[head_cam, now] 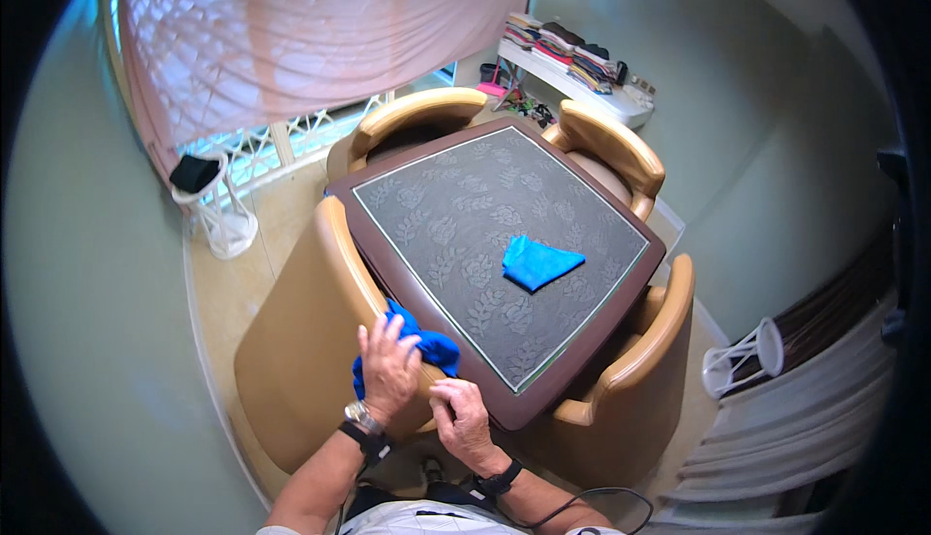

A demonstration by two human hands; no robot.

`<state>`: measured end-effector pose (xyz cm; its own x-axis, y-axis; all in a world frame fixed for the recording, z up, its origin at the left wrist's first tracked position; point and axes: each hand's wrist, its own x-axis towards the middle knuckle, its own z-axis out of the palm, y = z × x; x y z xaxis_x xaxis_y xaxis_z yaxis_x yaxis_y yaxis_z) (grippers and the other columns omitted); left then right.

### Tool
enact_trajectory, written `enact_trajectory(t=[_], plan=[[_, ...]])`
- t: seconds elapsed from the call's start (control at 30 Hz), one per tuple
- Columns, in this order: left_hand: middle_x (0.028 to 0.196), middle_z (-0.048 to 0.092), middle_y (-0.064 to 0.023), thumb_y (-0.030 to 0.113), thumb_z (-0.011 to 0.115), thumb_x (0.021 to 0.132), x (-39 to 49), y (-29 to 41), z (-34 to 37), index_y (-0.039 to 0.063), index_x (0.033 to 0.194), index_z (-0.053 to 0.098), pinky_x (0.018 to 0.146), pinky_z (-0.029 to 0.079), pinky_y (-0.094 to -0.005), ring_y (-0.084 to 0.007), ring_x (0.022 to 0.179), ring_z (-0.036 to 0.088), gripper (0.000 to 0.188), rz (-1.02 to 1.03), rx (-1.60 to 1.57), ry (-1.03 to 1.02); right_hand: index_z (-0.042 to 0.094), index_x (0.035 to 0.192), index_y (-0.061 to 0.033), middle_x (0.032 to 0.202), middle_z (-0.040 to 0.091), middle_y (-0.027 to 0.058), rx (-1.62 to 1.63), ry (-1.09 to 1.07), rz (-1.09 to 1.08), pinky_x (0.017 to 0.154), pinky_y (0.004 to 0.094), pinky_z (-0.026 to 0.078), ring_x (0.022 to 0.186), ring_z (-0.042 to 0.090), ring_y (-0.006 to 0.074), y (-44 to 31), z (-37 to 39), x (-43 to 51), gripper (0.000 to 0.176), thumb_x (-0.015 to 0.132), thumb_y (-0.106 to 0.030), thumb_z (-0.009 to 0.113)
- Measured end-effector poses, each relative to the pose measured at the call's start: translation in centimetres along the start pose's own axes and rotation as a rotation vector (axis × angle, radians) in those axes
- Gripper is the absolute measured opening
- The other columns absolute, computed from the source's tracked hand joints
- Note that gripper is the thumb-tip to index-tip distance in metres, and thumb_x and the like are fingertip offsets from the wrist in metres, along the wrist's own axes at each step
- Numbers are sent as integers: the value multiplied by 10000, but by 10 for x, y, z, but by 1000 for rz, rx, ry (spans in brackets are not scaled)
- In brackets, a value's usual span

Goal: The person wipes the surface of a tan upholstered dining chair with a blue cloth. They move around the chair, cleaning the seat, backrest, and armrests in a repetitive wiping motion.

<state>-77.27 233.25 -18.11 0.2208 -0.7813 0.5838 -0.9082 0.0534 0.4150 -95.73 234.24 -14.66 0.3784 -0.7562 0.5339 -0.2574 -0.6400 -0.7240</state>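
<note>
My left hand point(390, 368) lies over a crumpled blue cloth point(438, 351) on the top edge of the near left tan chair point(305, 338). Its fingers are spread and press the cloth against the backrest. Close beside it, my right hand point(462, 418) is at the end of the same backrest, its fingers curled; whether it grips anything is hidden. The square table point(436, 222) has a dark floral-patterned top and a brown rim. A second blue cloth point(542, 264), folded, rests on the tabletop.
More tan chairs stand around the table, one at the near right point(647, 353). A white side table point(618, 102) at the back bears stacks of folded clothes point(560, 51). White stands point(231, 226) are at the left and right walls. A cable point(611, 490) loops by my right forearm.
</note>
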Motion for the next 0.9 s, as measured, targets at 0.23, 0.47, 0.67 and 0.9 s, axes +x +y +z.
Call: enact_trajectory(t=[0.23, 0.47, 0.67, 0.9], plan=[[1561, 572, -162, 318, 632, 1032, 85, -122, -2, 74, 1143, 750, 1254, 253, -692, -402, 1538, 413, 293, -52, 58, -66, 703, 1141, -59, 1192, 692, 139, -20, -10, 10, 1035, 461, 493, 1167, 639, 356, 8, 30, 6, 240, 910, -64, 766], [1610, 551, -132, 341, 607, 1063, 145, -222, 33, 64, 1199, 716, 1241, 278, -671, -382, 1546, 417, 327, -25, -7, -103, 589, 1384, -58, 1367, 597, 163, -239, -59, 100, 1064, 500, 459, 1255, 585, 365, 16, 51, 19, 563, 896, -221, 817], [1502, 628, -178, 293, 634, 1053, 185, -305, 58, 9, 1254, 703, 1212, 375, -541, -398, 1449, 512, 355, 57, -89, -66, 585, 1417, -54, 1381, 613, 168, -366, -28, 130, 1073, 509, 478, 1275, 596, 373, 18, 68, 19, 636, 904, -345, 822], [1424, 679, -165, 320, 573, 1060, 235, -322, 56, 8, 1192, 735, 1213, 385, -527, -388, 1448, 525, 376, 105, 8, -293, 614, 1392, -57, 1348, 637, 163, -400, 24, 156, 1071, 491, 492, 1242, 617, 369, 11, 71, 19, 585, 922, -353, 799]])
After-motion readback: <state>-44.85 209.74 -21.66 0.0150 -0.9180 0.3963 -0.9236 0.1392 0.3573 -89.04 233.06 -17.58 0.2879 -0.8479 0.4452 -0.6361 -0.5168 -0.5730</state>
